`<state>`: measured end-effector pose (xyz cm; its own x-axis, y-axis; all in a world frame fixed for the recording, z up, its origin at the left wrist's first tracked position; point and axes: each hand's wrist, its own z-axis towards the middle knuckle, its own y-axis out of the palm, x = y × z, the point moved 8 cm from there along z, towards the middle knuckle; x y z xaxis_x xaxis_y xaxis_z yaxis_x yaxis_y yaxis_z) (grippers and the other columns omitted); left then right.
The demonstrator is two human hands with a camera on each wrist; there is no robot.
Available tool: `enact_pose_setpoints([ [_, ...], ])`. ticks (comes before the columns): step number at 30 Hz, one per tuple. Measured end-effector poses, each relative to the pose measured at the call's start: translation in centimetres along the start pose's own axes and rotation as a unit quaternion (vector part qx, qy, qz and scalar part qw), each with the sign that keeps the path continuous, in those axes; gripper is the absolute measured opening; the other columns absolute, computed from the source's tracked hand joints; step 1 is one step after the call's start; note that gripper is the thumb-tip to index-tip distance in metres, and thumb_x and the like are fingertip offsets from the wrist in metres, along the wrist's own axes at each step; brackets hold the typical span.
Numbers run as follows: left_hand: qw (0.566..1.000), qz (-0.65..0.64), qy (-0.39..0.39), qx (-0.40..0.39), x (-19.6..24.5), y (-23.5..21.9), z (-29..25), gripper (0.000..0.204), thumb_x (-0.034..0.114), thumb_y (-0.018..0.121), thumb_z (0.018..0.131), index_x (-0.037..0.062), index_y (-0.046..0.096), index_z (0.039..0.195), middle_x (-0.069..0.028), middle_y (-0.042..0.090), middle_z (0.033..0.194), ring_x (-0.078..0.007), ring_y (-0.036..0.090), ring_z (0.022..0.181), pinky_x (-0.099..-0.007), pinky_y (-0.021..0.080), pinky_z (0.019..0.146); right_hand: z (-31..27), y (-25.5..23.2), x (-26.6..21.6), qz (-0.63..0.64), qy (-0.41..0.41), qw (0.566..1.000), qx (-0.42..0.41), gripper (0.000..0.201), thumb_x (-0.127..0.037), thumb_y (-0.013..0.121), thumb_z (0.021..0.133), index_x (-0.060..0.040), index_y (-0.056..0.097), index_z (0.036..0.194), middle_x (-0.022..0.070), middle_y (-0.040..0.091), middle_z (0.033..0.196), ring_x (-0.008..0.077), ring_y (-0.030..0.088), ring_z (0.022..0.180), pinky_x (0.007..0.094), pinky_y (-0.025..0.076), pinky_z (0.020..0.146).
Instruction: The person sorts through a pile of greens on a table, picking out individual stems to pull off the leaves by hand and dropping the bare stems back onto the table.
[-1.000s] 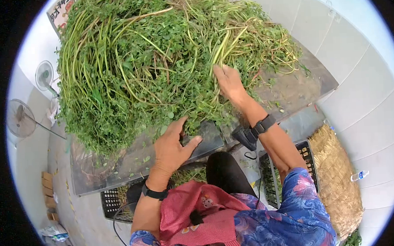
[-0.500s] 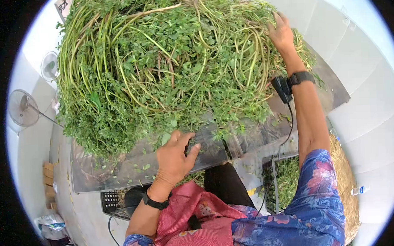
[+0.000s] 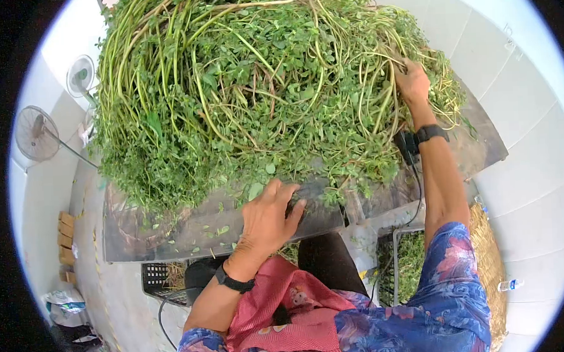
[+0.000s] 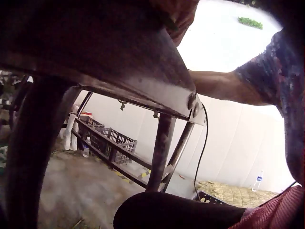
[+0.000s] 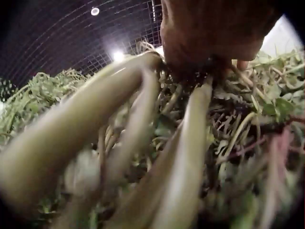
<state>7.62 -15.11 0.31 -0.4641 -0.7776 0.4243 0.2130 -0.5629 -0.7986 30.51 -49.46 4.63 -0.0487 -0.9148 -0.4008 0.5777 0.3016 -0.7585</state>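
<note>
Two hands: the right hand (image 3: 413,82) is gripping stems (image 5: 186,143) at the right part of the pile; the left hand (image 3: 269,217) is lying loosely bent over the near edge of the surface, holding nothing, just beside the greens.
Pile (image 3: 229,85): it is covering most of the surface in a high heap; long stems are looping over small green leaves, and sprigs are spilling toward the near edge.
Surface (image 3: 132,234): it is showing dark and scuffed along its bare near strip; loose leaves (image 3: 223,229) are lying scattered there; seen from the left wrist, metal legs (image 4: 162,148) are holding it up.
Crates: a black crate (image 3: 155,276) is standing low on the left; another crate (image 3: 384,259), on the right, is holding more greens.
Floor (image 3: 128,305): it is running pale grey along the left; brown blocks (image 3: 67,239) and a plastic bag (image 3: 66,307) are resting there.
Fans: a near fan (image 3: 37,133) and a far fan (image 3: 80,75) are standing left of the pile.
Wall (image 3: 516,112): it is rising pale on the right; straw matting (image 3: 489,262) is lying near its foot, a bottle (image 3: 509,285) just beside it.
</note>
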Motion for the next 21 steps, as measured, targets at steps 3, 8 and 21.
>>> enact_pose_setpoints([
  [3,1.000,-0.018,0.005,0.000,0.0,-0.1,-0.3,0.024,0.019,0.065,0.077,0.0085,0.061,0.099,-0.0103,0.054,0.080,-0.0285,0.058,0.065,-0.0357,0.046,0.056,-3.0,-2.4,0.1,0.060,-0.056,0.993,0.082,0.022,-0.023,0.060,0.074,-0.0123,0.062,0.094,0.0169,0.057,0.095,0.0337,0.054,0.090,0.0409,0.044,0.077],
  [8,0.984,-0.154,-0.093,0.016,-2.3,-0.1,-0.3,0.025,0.018,0.066,0.079,0.0060,0.061,0.101,-0.0080,0.057,0.082,-0.0173,0.056,0.065,-0.0298,0.045,0.057,-9.8,-9.7,-7.6,0.102,-0.199,0.945,0.239,0.016,-0.013,0.064,0.075,-0.0143,0.059,0.090,0.0092,0.057,0.090,0.0291,0.056,0.086,0.0384,0.047,0.071],
  [21,0.763,-0.573,-0.240,0.179,-10.5,-6.8,-1.6,0.023,0.018,0.055,0.089,-0.0005,0.055,0.103,-0.0046,0.060,0.092,-0.0112,0.057,0.076,-0.0220,0.045,0.059,-24.6,-4.8,-31.5,0.441,-0.341,0.817,-0.147,0.024,-0.011,0.060,0.072,-0.0034,0.059,0.095,0.0160,0.058,0.089,0.0343,0.056,0.087,0.0385,0.047,0.076],
])
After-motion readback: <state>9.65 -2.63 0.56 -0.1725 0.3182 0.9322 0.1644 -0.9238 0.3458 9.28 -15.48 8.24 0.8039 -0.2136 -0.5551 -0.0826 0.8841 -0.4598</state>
